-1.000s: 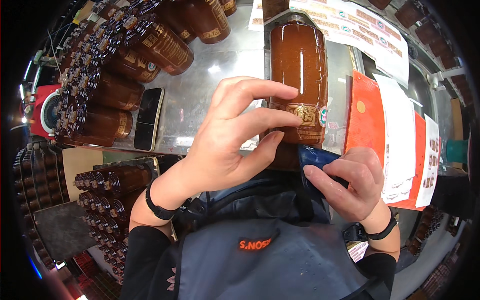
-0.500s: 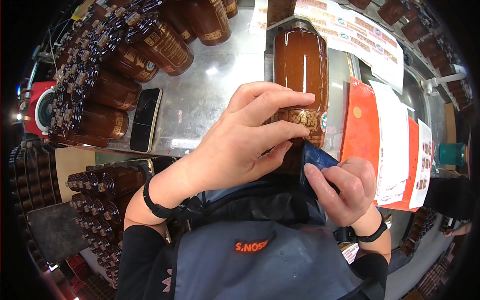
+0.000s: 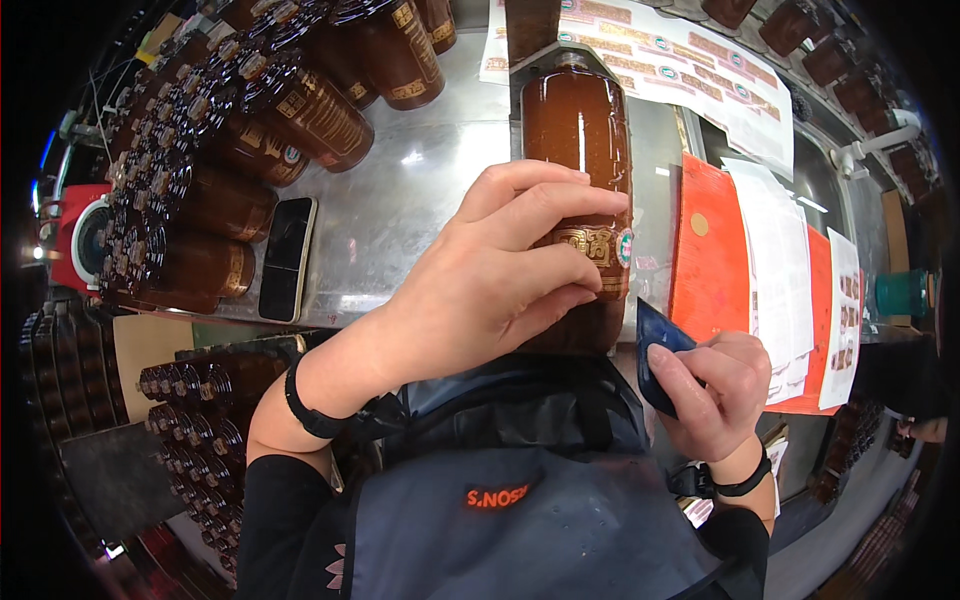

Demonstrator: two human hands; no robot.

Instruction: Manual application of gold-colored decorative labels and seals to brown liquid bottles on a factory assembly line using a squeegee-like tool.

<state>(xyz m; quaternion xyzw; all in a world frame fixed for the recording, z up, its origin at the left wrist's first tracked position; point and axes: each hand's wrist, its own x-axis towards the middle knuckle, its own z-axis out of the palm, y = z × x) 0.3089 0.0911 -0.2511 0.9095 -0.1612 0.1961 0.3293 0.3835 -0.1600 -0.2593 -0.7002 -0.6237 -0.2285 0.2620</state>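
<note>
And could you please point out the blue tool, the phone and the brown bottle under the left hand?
Blue tool [image 3: 658,330], head view: upper part of its face.
Phone [image 3: 288,258], head view: middle of its dark screen.
Brown bottle [image 3: 573,125], head view: far part of its side.

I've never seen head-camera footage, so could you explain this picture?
No machine here: these are a person's two bare hands, seen from a head-worn fisheye camera looking down, which bends straight edges. The left hand reaches over a brown bottle lying on its side, fingers at its gold label. The right hand pinches a flat blue piece, perhaps a scraper. On the metal table are a phone, many brown jars at the left, and an orange sheet and white papers at the right.
</note>
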